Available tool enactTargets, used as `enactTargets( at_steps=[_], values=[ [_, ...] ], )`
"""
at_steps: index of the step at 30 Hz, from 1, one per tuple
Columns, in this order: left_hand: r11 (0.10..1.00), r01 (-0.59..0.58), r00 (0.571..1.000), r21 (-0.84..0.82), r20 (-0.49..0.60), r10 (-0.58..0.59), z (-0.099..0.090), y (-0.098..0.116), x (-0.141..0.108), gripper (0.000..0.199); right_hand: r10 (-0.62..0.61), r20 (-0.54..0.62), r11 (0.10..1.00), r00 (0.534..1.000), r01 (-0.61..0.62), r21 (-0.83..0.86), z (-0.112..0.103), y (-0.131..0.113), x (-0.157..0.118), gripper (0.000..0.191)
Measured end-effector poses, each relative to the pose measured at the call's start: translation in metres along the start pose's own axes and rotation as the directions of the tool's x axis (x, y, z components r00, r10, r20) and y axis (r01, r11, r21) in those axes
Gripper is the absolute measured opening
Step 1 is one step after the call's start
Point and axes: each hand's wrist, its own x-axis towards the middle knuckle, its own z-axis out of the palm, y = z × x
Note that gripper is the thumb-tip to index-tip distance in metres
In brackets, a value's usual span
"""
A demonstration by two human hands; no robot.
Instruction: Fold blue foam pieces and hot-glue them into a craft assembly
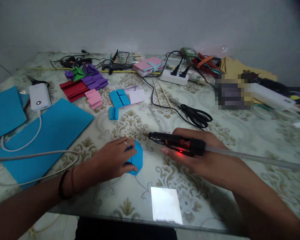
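My left hand (117, 155) is closed on a small folded piece of blue paper (138, 158), its fingers bent over the left part and the thumb at the lower edge. The paper lies on the table, partly hidden by those fingers. In my right hand (202, 160) is a black hot glue gun (177, 141) with a red light glowing on it. Its nozzle points left, just above and to the right of the blue paper, not touching it. A long translucent glue stick (252, 158) runs out of the gun's back end.
Large blue sheets (52, 130) and a white power bank (40, 96) with a cable lie left. Folded papers in red (73, 89), purple (95, 81) and pink (93, 99) sit beyond. Black-handled scissors (196, 115), a power strip (174, 77) and cords are behind the glue gun.
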Motion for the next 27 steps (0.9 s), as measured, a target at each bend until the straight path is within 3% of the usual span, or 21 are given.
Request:
enactTargets(
  at_steps=[4,8,15,27],
  values=[
    [0.999,0.022,0.998,0.025,-0.061,-0.021,0.001,0.002,-0.010,0.033,-0.004,0.044,0.997,0.999,0.000,0.079,0.003,0.022,-0.005,0.037],
    [0.998,0.047,0.995,0.031,-0.087,-0.044,-0.001,0.003,-0.017,0.026,0.089,0.047,0.984,0.995,-0.095,0.152,0.010,0.039,-0.007,0.036],
    [0.998,-0.052,0.997,-0.041,-0.053,0.050,-0.007,0.001,-0.017,0.016,-0.043,0.117,0.995,0.992,0.031,0.098,0.010,0.029,0.001,0.034],
    [0.992,-0.090,0.995,-0.083,0.033,0.093,-0.004,-0.004,-0.015,0.018,-0.118,0.271,0.990,0.955,0.091,0.110,0.014,0.026,0.000,0.033]
  ],
)
